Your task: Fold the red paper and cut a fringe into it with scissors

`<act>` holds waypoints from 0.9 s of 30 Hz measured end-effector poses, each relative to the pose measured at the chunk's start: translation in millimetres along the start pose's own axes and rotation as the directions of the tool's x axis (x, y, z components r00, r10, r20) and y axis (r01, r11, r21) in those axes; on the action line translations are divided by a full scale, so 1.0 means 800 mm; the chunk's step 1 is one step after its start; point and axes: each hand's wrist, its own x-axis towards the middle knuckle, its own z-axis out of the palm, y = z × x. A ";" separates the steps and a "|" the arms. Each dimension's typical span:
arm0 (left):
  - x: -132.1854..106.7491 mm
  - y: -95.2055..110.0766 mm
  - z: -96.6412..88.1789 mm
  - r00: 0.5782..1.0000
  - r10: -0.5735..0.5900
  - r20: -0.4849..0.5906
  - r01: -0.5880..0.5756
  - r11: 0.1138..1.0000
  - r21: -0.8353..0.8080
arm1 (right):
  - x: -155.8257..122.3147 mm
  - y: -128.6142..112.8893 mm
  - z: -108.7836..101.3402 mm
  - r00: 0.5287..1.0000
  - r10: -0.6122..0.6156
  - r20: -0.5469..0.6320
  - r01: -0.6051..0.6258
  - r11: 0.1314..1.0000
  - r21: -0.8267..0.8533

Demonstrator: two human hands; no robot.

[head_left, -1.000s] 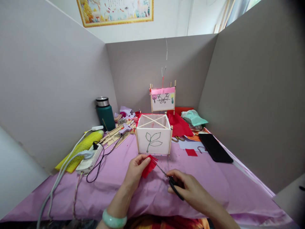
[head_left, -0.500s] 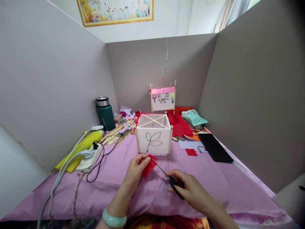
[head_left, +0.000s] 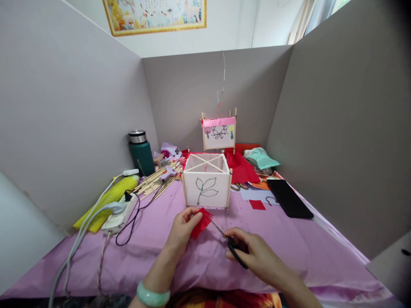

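Observation:
Between thumb and fingers, my left hand [head_left: 185, 227] pinches a small piece of red paper or cloth [head_left: 199, 226], whose upper right edge is cut into thin strips. My right hand [head_left: 248, 248] is closed round the black handles of a pair of scissors [head_left: 235, 250]. The blades point up and left, their tips at the fringed edge of the red piece. Just beyond my hands stands a white box-shaped lantern [head_left: 207, 188] with wooden edges, crossed sticks on top and a green leaf drawing on its front.
A smaller lantern [head_left: 219, 134] hangs from a wire behind. To the left are a teal bottle [head_left: 141, 154], a glue gun [head_left: 168, 173], wooden sticks [head_left: 154, 182] and a power strip [head_left: 119, 216]. On the right lie a red square [head_left: 257, 205] and a black phone [head_left: 289, 199].
The scissor tips and the fringed edge have shifted very slightly. Both hands keep their grip, and the view has moved a little.

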 end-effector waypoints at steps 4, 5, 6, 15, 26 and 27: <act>-0.001 0.001 0.001 1.000 -0.008 -0.005 0.008 1.000 0.002 | 0.000 0.000 0.001 1.000 0.002 -0.002 -0.002 1.000 0.003; -0.001 0.002 0.001 1.000 -0.009 -0.005 0.009 1.000 0.004 | 0.001 0.001 0.001 1.000 0.003 -0.003 -0.003 1.000 0.004; -0.001 0.002 0.002 1.000 -0.009 -0.005 0.010 1.000 0.006 | 0.001 0.001 0.001 1.000 0.004 -0.005 -0.004 1.000 0.006; -0.001 0.003 0.003 1.000 -0.019 -0.009 0.019 1.000 0.009 | 0.000 0.003 0.002 1.000 -0.004 0.000 0.004 1.000 -0.002; -0.002 0.005 0.005 1.000 -0.019 -0.011 0.019 1.000 0.001 | 0.002 0.003 0.002 1.000 -0.013 -0.016 0.013 1.000 -0.022; -0.002 0.005 0.004 1.000 -0.018 -0.010 0.018 1.000 0.003 | 0.002 0.003 0.003 1.000 -0.014 -0.017 0.013 1.000 -0.021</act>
